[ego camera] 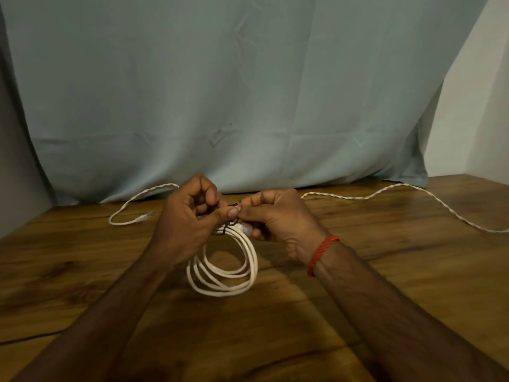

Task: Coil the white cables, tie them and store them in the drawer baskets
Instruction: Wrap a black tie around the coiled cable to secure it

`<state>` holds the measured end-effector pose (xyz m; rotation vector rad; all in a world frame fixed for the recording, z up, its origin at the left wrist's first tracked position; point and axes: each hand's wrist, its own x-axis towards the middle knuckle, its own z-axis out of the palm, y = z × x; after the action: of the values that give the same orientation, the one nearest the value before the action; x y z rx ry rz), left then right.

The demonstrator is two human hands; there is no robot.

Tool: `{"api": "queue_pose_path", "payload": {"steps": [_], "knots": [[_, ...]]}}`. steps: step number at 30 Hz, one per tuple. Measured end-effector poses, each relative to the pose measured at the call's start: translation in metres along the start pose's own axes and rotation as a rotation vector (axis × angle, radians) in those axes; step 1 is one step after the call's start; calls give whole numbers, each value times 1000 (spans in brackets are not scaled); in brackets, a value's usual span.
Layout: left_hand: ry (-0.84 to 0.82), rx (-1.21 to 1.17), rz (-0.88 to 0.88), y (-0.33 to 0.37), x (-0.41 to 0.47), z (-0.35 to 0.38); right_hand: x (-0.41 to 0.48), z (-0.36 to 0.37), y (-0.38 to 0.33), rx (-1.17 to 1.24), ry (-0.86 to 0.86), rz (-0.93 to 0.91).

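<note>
A coiled white cable (249, 260) hangs in several loops just above the wooden table (385, 271), held at its top between both hands. My left hand (187, 224) and my right hand (278, 221) meet above the coil and pinch a thin dark tie (232, 206) that wraps the top of the loops. A clear plug end of the cable shows under my right fingers. A second white cable (129, 202) lies loose at the back left with its plug on the table. A third, twisted white cable (399, 188) snakes across the back right.
A pale blue-grey cloth (248, 92) hangs behind the table and covers the wall. A white wall (473, 119) shows at the right. A red thread band (322, 253) circles my right wrist. No drawer or basket is in view.
</note>
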<state>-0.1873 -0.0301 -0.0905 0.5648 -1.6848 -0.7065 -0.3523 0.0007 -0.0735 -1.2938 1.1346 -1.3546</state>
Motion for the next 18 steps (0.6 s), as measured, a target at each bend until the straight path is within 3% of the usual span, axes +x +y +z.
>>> {"api": "queue_pose_path", "payload": {"steps": [13, 18], "knots": [[14, 52, 19, -1, 1, 0, 5, 2, 3, -112, -10, -56], [6, -57, -63, -2, 1, 0, 5, -1, 3, -68, -3, -4]]}}
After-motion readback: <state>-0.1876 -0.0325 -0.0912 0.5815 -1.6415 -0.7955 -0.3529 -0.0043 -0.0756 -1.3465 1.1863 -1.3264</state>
